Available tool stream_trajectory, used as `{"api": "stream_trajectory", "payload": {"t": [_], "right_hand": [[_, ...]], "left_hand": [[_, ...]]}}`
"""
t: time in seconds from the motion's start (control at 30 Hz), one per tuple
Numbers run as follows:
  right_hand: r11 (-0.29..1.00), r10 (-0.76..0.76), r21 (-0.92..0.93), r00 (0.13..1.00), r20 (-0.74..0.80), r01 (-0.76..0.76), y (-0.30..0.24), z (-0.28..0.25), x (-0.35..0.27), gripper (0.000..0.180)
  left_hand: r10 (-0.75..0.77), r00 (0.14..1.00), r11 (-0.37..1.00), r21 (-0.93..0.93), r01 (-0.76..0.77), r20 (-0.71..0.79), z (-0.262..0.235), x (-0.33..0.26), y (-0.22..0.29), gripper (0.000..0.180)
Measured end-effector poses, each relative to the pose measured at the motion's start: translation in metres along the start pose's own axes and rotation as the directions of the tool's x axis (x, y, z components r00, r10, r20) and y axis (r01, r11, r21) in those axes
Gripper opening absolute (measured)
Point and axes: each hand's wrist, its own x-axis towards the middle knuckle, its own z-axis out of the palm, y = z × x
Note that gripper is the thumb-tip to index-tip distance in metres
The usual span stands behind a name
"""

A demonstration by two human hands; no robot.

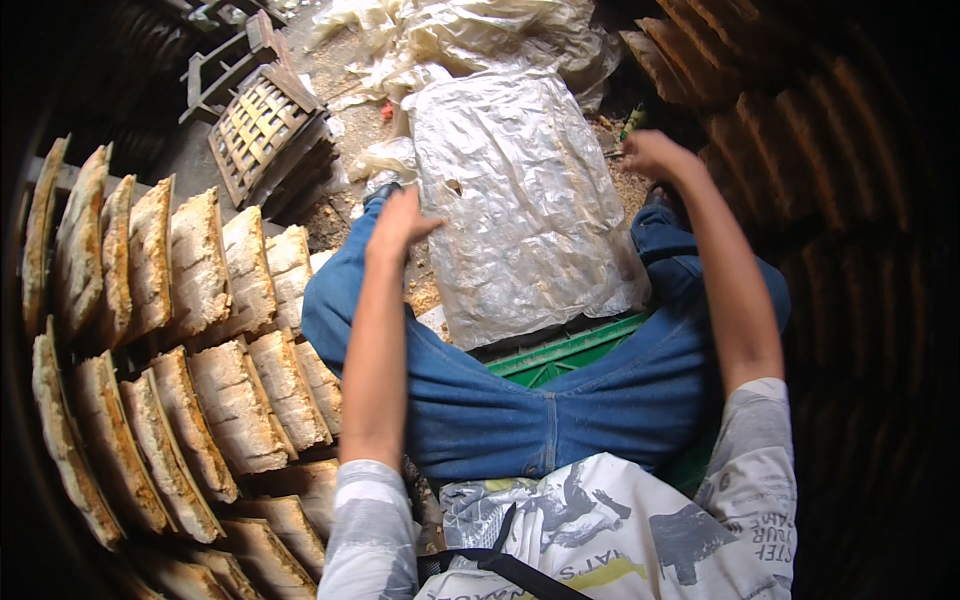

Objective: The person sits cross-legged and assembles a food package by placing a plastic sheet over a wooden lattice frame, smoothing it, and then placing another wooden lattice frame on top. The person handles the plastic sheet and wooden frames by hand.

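Seen from above, seated on a green crate (570, 352) with blue-jeaned knees spread. Stretched between the knees on the ground, a crinkled sheet of clear plastic (520, 200), lying flat and mostly smoothed; more crumpled plastic (470, 35) heaped just beyond its far end.

Progress, judging from the layout: sheet already spread out and roughly squared, nothing yet placed on it. To the left, 2 rows of flat, pale, crusted slabs (200, 330) standing on edge in a rack, packed close together, apparently untouched. Beyond them, a slatted wooden frame (262, 125) tilted on the dirt floor. To the right, more stacked slabs (800, 130) in deep shadow, hard to make out.

Left hand (400, 222) extended forward over the left knee, fingers together and pointing toward the sheet's left edge, thumb spread; touching or just beside that edge, holding nothing that can be seen. Left forearm bare, running straight up from a grey patterned sleeve.

Right hand (655, 155) reaching farther forward, at the sheet's upper right corner, fingers curled inward as if pinching; whether plastic is actually gripped cannot be told, since the fingertips are blurred and partly in shadow. Right arm nearly straight, elbow low near the right thigh.

Floor around the sheet scattered with sawdust-like crumbs.
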Motion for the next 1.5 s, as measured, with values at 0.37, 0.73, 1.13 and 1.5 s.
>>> {"api": "stream_trajectory", "payload": {"t": [0.37, 0.73, 1.13, 1.5], "right_hand": [[0.991, -0.100, -0.109, 0.978, -0.182, 0.082, -0.032, -0.022, 0.013, 0.062], [0.895, -0.111, -0.432, 0.993, 0.030, 0.113, -0.048, 0.058, 0.045, 0.071], [0.847, -0.007, -0.526, 0.992, 0.129, 0.075, -0.057, 0.086, 0.074, 0.077], [0.931, 0.096, -0.343, 0.991, -0.094, -0.123, -0.042, 0.061, 0.090, 0.075]], "left_hand": [[0.418, 0.908, 0.903, 0.122, -0.411, -0.034, -0.002, 0.049, 0.032, 0.060], [0.126, 0.986, 0.987, 0.089, -0.136, 0.108, 0.032, 0.091, 0.055, 0.075], [0.015, 0.985, 0.993, 0.112, -0.035, 0.174, 0.058, 0.090, 0.048, 0.078], [0.049, 0.987, 0.994, 0.089, -0.063, 0.153, 0.061, 0.088, 0.044, 0.072]]}}
